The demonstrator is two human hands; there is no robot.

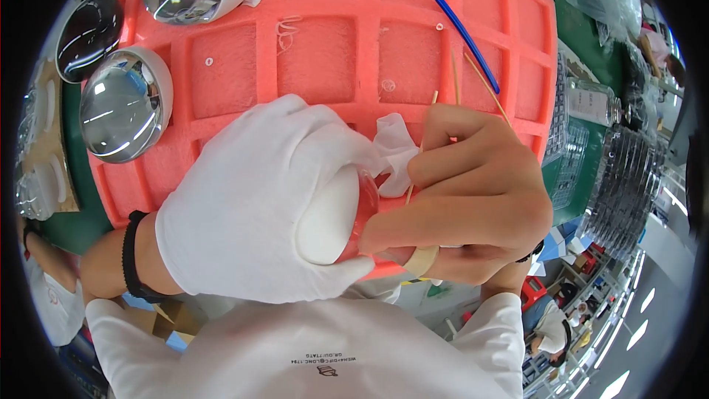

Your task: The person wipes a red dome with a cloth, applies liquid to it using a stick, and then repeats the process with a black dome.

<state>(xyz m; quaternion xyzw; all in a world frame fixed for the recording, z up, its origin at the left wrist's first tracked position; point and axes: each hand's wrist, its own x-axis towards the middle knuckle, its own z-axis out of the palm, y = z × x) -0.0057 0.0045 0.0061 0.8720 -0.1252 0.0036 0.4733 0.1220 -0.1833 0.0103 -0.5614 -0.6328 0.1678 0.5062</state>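
My left hand, in a white glove, is closed around a smooth white rounded housing with a clear rim on its right side. My bare right hand has a tan band around one digit. Its index finger and thumb meet at the clear rim. A thin wooden stick passes by its curled fingers and appears gripped there. Touching those fingers, a crumpled piece of thin white cloth lies between the two hands. My palm and fingers hide part of the housing and the stick.
A pink compartmented foam tray spans the table. Glossy clear domes in white housings stand at its left. A blue pen-like rod and another wooden stick lie at upper right. Beyond are a clear jar and stacked plastic trays.
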